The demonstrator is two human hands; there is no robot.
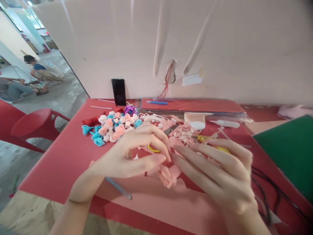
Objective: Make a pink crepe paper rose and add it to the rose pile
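My left hand (137, 153) is held over the table with its fingers curved and its thumb stretched toward them. I see nothing between the fingertips. Facing it is my right hand (215, 173), its fingers extended and slightly spread, the tips close to those of the left. Its thumb is hidden. Just below my fingertips lies a pink paper flower (168, 178), with strips of the same paper beside it. Under both hands stretches a large pink paper sheet (151, 205). A grey pen-like stick (119, 188) rests on it beneath my left wrist.
Finished paper roses (117, 129) in pink, white and blue pile up at the back left, near a purple flower (130, 110). A phone (119, 92) leans against the white panel (137, 49). Paper scraps (174, 125), yellow-handled scissors (204, 138), a white bottle (225, 123) and black cable (269, 186) lie around.
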